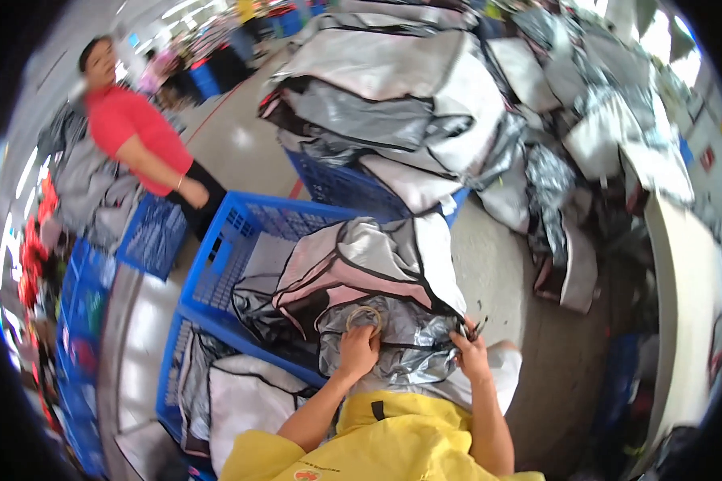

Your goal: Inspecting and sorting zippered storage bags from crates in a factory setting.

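Observation:
In front of me a sewn fabric cover (361, 260), grey-white and pink with black edging, lies bunched over a blue crate. Its silver lining (413, 341) is turned toward me. My left hand (359, 351) is closed on the silver lining, its fingertips partly hidden. A thin tan ring (365, 318) shows just beyond those fingers; whether they hold it is unclear. At the cover's right edge my right hand (471, 353) is closed around a small dark pointed tool, which looks like thread snips (476, 329). The cover's edge lies against its fingers.
The blue crate (217, 240) stands ahead; a second crate (168, 385) with more covers (253, 405) is at left. A large pile of covers (385, 72) rises behind, with more heaped at right. A person in red (136, 136) stands at far left.

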{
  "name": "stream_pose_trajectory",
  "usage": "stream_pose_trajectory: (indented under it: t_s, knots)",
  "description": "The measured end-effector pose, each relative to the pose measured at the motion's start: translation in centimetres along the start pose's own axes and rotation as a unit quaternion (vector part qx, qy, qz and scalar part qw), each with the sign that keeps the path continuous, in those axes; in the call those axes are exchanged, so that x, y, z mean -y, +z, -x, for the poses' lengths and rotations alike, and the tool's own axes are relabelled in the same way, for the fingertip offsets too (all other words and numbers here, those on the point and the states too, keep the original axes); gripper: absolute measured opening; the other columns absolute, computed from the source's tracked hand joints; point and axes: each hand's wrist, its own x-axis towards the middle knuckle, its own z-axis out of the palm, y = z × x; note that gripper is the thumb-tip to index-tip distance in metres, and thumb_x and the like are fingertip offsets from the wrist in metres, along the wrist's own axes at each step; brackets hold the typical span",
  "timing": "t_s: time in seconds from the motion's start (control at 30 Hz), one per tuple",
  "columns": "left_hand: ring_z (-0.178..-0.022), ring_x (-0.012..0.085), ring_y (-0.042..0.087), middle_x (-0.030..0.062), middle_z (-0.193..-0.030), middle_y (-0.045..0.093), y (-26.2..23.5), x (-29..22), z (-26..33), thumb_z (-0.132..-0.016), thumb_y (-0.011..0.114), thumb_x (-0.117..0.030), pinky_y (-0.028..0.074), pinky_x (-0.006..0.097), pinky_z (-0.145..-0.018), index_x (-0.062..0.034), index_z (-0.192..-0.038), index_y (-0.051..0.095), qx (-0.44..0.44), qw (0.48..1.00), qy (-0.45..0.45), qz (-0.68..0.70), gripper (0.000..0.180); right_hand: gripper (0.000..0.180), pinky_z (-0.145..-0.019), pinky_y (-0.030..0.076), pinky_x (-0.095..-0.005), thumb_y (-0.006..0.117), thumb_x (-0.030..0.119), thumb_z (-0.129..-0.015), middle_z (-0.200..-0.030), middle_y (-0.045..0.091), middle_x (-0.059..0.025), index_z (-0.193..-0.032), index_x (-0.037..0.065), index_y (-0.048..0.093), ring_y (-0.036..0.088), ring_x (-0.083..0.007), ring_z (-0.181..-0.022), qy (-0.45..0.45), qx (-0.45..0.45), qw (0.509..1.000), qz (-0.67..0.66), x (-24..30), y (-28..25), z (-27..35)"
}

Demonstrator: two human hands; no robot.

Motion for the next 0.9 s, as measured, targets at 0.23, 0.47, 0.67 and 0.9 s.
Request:
stream_pose_trajectory:
  t_s: [0.23,0.47,0.67,0.9]
  knots:
    - [-0.094,0.0397,0.064,0.017,-0.096,0.07,0.7,0.5,0.3,-0.091,0.069,-0.017,0.047,0.05,-0.084,-0.0052,-0.105,0.067,0.011,1.0,0.0,-0.008,0.019,0.061,-0.052,0.032,-0.0218,0.073,0.004,-0.093,-0.081,0.05,0.0088,-0.151,0.013,0.055,0.041,-0.0032,-0.062,-0.015,0.012,1.0,0.006,0.0,-0.8,0.1]
    - [-0.095,0.0409,0.064,0.0178,-0.095,0.07,1.2,0.2,-0.5,-0.092,0.069,-0.017,0.047,0.051,-0.085,-0.0046,-0.108,0.067,0.007,1.0,-0.007,-0.006,0.02,0.061,-0.056,0.034,-0.0223,0.077,0.008,-0.093,-0.079,0.042,0.0105,-0.15,0.015,0.057,0.041,-0.003,-0.067,-0.035,0.023,0.999,0.003,0.1,-1.2,-0.3]
    - [-0.088,0.0443,0.066,0.022,-0.094,0.07,1.1,1.5,-0.4,-0.088,0.07,-0.015,0.052,0.053,-0.08,-0.0052,-0.108,0.069,0.0,0.999,-0.028,-0.016,0.021,0.062,-0.049,0.033,-0.0243,0.075,0.009,-0.091,-0.074,0.047,0.0074,-0.15,0.013,0.056,0.042,-0.0053,-0.057,-0.007,0.007,1.0,0.006,-0.4,-0.7,-1.0]
    - [-0.084,0.0415,0.069,0.0191,-0.09,0.073,2.2,1.8,0.7,-0.088,0.066,-0.024,0.055,0.053,-0.076,-0.0107,-0.106,0.074,0.019,0.998,-0.054,-0.008,0.024,0.066,-0.043,0.04,-0.0238,0.068,0.0,-0.09,-0.101,0.067,-0.0013,-0.153,0.005,0.048,0.052,-0.0061,-0.057,-0.01,0.015,0.999,-0.039,-3.8,-2.3,-1.1]
